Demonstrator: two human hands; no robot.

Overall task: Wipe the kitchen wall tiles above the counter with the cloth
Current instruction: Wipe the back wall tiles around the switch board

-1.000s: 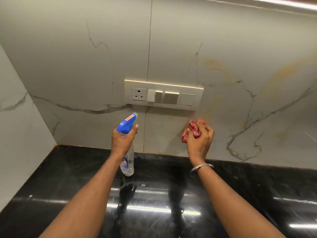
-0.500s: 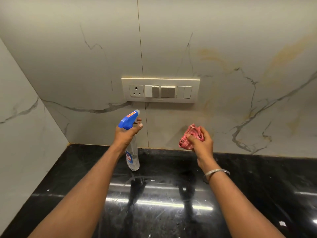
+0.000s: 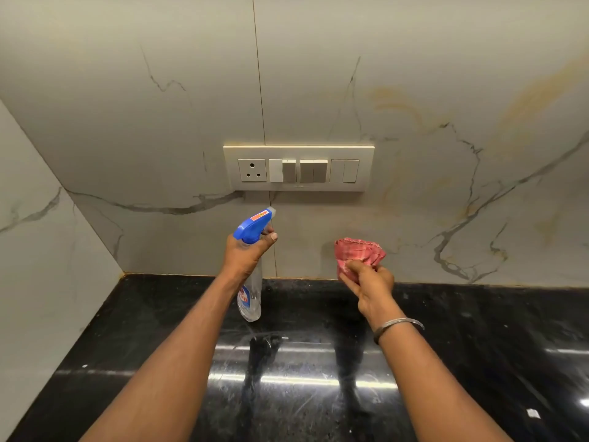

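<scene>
My right hand pinches a bunched red checked cloth low against the marble-look wall tiles, just above the counter line and below the switch plate's right end. My left hand grips the neck of a clear spray bottle with a blue trigger head, held upright above the counter with its nozzle pointing at the wall near the vertical tile joint. Yellowish streaks mark the tiles to the right.
A cream switch plate with a socket and several switches sits on the wall above both hands. A glossy black counter runs below. A second tiled wall closes the corner on the left.
My right hand has dropped lower with the cloth and turned, the cloth now sticking up above the fingers. The view pulled back slightly. The left hand and bottle have barely shifted.
</scene>
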